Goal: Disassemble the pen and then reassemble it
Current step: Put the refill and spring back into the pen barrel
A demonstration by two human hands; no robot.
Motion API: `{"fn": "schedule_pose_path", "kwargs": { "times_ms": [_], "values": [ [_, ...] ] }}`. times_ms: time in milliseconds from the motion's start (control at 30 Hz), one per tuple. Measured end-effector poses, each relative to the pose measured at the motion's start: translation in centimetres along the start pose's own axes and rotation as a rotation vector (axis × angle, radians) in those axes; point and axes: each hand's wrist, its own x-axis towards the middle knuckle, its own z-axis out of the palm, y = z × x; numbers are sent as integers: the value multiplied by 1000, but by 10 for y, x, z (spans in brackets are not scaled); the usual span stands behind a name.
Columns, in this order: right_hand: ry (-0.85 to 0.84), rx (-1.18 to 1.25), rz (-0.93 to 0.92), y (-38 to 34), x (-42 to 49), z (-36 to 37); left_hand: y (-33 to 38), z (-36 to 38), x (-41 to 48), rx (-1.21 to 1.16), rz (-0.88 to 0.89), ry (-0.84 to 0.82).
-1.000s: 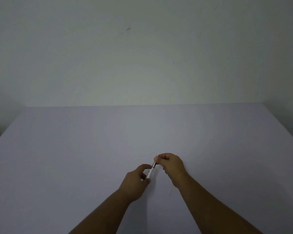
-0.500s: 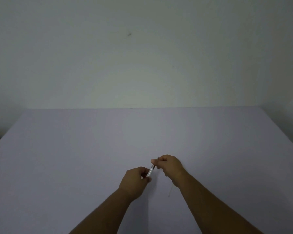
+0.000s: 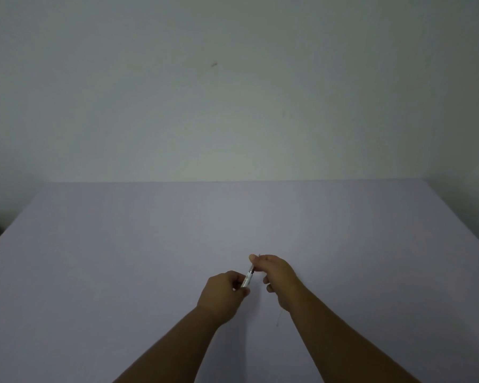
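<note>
Dim light here, and it costs detail. Biggest thing first: the plain off-white wall (image 3: 233, 92) fills the upper half, bare except for a small dark mark (image 3: 214, 64) high above the hands. Below it, the broad pale lavender surface (image 3: 122, 244) runs back to meet the wall, its left and right edges slanting out of frame, with a dark sliver of something past its far left corner that I can't identify.

Two bare forearms come up from the bottom edge, cut off well short of the elbows. The left hand (image 3: 221, 295) is curled, back to the camera, its fingers (image 3: 239, 275) clenched around the lower end of the slim white and silver pen (image 3: 247, 277), which is held in the air above the surface. The pen slants up and to the right from that hand. The right hand (image 3: 277, 275) sits just beyond and to the right of the left hand, its fingers (image 3: 253, 258) pinching the pen's darker upper end. Most of the barrel is buried inside the two grips; only a short stretch shows between them. Whether the parts are joined or separating there is too small and murky to tell.

Just below the right wrist, a thin faint line (image 3: 278, 319) lies on the surface — too dim to name.
</note>
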Motion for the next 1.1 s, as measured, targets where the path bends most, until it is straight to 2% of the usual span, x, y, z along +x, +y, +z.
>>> {"fn": "schedule_pose_path", "kwargs": {
  "times_ms": [67,233,333,400,500,667,833,1000,1100],
  "values": [
    [-39,31,-30,-1,-1,-1,0,-2,1,13,-8,3],
    [9,-179,0,-2,1,-3,0,0,-2,58,3,-16],
    [-72,-36,10,-3,1,-6,1,-1,0,40,-24,-14],
    [-92,-42,-16,-3,0,-7,3,-1,0,52,-25,-17],
    [5,-188,14,-4,0,-8,5,3,0,65,-7,-22],
    [-61,9,-3,-6,-2,-8,7,-1,3,72,-17,-6],
    [12,-188,40,-11,-4,-10,8,2,1,63,-3,-21],
    [-73,6,3,-8,-5,-11,7,-1,1,74,-12,-5],
    [1,-160,2,-9,-5,-11,7,1,0,73,-12,-24]
  ]
}}
